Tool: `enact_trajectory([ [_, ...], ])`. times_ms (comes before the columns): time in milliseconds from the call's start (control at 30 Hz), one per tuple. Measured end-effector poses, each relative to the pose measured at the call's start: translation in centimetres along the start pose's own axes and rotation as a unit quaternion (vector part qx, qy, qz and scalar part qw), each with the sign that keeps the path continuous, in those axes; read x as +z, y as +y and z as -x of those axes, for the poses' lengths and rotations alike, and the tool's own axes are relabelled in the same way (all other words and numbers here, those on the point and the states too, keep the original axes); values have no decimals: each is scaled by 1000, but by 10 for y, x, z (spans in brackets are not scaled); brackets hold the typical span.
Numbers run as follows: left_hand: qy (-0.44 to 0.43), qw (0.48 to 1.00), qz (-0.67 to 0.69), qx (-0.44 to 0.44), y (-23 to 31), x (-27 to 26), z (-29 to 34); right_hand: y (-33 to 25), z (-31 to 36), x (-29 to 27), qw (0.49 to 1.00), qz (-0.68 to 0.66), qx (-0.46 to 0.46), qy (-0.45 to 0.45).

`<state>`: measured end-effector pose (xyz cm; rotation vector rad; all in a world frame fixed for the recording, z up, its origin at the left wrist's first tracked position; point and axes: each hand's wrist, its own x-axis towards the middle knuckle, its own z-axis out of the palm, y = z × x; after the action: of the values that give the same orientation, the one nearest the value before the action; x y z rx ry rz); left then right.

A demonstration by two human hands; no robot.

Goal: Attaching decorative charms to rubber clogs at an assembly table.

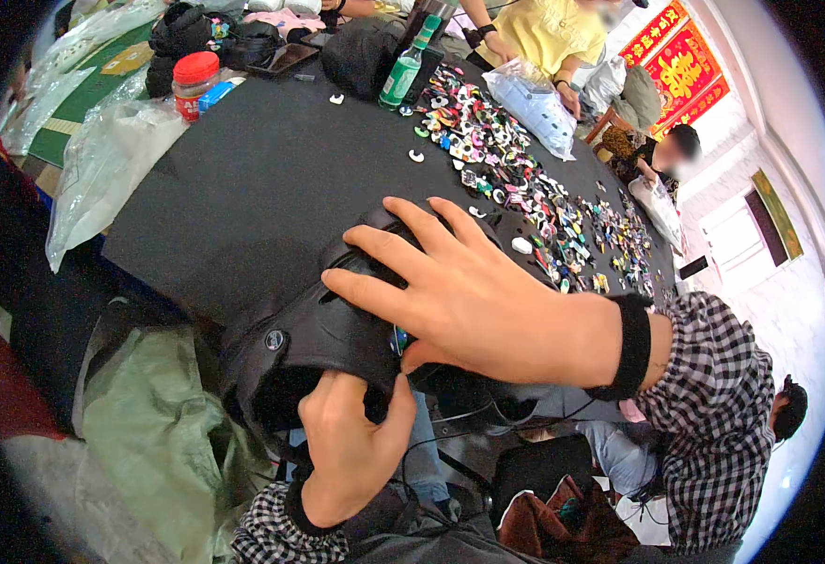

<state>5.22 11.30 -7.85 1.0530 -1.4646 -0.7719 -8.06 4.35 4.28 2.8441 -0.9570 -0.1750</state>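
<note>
A black clog (pixel 304 334) with holes in its upper and a round button on its side is held over the near edge of the table. My left hand (pixel 351 442) has its fingers inside the clog's opening and its thumb outside, against the rim. Across the top lies my right hand (pixel 474 296), its fingers spread over the upper and its thumb bent down near the rim. A small blue-green shoe charm (pixel 398 340) shows on the clog beside that thumb. My left fingertips are hidden inside.
Many small colourful shoe charms (pixel 544 207) lie heaped along the black table (pixel 215 207). A green bottle (pixel 403 75), a red-lidded jar (pixel 194 85) and clear plastic bags (pixel 116 155) stand or lie farther off. A person in yellow (pixel 553 38) handles a plastic bag (pixel 533 105) across the table.
</note>
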Motion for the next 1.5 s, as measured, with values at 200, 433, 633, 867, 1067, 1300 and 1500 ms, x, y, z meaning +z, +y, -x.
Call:
enact_trajectory([
  [200,-43,999,-21,17,-3,-9,-1,-7,-4,4,999,-10,31,15],
  [433,-50,997,-51,5,0,-10,-5,-1,-9,5,999,-17,31,25],
  [633,-106,993,-17,-40,14,-19,-8,5,6,0,998,-43,2,46],
  [867,-105,993,36,-36,24,-13,-19,38,59,-17,952,-247,54,173],
  [1067,-150,967,152,-139,25,-13,-35,33,147,-22,938,-162,155,264],
  [1300,-102,952,236,-168,0,-21,-96,-70,177,-91,980,-132,101,107],
  [1500,-216,930,-298,-8,30,-9,-106,-142,183,-78,966,-2,33,256],
])
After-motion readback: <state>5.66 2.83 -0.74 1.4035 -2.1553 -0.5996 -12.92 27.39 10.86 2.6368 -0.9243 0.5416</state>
